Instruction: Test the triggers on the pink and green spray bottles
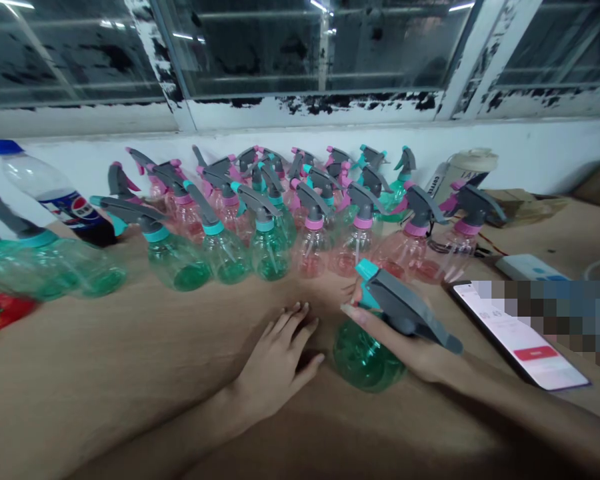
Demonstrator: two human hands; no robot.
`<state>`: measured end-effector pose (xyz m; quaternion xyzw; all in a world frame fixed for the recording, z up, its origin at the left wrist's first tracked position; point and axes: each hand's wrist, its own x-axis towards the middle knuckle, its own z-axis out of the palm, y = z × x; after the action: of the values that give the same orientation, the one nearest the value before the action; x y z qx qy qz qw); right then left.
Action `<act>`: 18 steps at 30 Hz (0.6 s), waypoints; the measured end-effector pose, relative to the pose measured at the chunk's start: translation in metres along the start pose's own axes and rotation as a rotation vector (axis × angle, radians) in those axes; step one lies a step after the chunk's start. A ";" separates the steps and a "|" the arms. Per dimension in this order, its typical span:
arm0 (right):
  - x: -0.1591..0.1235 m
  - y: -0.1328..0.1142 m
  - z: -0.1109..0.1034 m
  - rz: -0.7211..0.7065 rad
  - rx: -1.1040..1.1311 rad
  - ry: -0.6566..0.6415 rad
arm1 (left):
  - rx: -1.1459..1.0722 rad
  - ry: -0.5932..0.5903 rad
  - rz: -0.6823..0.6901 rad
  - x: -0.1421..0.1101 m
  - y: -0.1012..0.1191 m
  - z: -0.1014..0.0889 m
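Observation:
My right hand (403, 347) grips a green spray bottle (363, 360) around its neck, under the grey trigger head with a teal nozzle (405, 308). The bottle stands on the wooden table (130, 373) near its middle. My left hand (280, 363) lies flat on the table just left of that bottle, fingers stretched out, holding nothing. Behind both hands stands a crowd of several spray bottles, green ones (220, 250) to the left and pink ones (355, 243) to the right.
A soda bottle (55, 193) with a blue cap leans at the back left. A phone (517, 337) with a lit screen lies at the right, a white device (530, 267) behind it. A white wall and windows run along the back.

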<state>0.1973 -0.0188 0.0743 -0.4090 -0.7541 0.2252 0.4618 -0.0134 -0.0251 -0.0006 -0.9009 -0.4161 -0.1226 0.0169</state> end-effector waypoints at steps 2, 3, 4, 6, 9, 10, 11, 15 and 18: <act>0.000 -0.001 0.000 -0.023 -0.003 -0.024 | -0.003 0.007 0.000 0.000 0.000 0.000; 0.000 -0.001 0.000 -0.031 0.000 -0.041 | -0.003 0.009 0.001 0.000 0.000 0.000; -0.001 -0.001 0.000 -0.034 0.004 -0.065 | -0.001 0.012 0.000 0.000 0.000 0.000; -0.002 0.000 0.002 -0.023 0.008 -0.100 | 0.003 0.021 0.001 -0.001 -0.001 0.001; -0.005 0.001 0.004 0.024 -0.013 -0.095 | 0.011 0.033 0.003 -0.001 -0.001 0.001; -0.005 0.001 0.005 0.031 -0.022 -0.082 | 0.014 0.032 0.004 -0.001 -0.001 0.002; -0.006 0.001 0.005 0.029 -0.031 -0.071 | 0.017 0.031 0.002 -0.001 -0.001 0.002; -0.006 0.001 0.006 -0.006 -0.068 -0.050 | 0.021 0.015 0.001 -0.001 -0.001 0.003; -0.006 0.001 0.006 -0.001 -0.068 -0.037 | 0.015 0.004 0.004 -0.001 -0.002 0.003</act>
<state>0.1938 -0.0232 0.0674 -0.4198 -0.7699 0.2070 0.4337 -0.0146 -0.0246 -0.0039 -0.9012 -0.4153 -0.1212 0.0245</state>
